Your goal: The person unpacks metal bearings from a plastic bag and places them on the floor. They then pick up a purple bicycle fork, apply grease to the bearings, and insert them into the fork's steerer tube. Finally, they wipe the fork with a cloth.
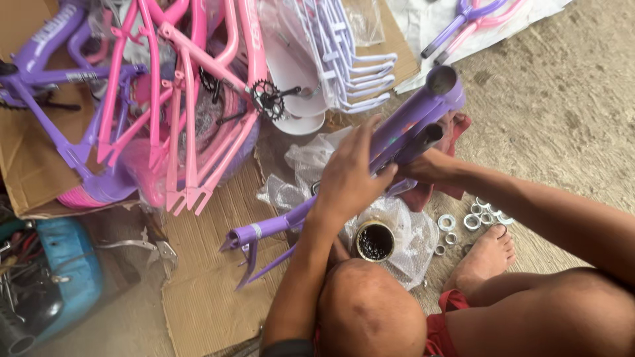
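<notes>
The left hand (347,175) grips the purple frame (397,132), stiff and probably light, by its tube, while the right hand (423,166), half hidden, seems to hold it from below.

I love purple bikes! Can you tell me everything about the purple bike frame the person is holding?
The purple bike frame looks like glossy painted metal tubes. It lies slanted across the cardboard, its open round head tube up at the top right and its thin rear stays pointing down left. The left hand rests over the main tube, and the right hand grips it from beneath. A small tin of dark grease sits just below.
</notes>
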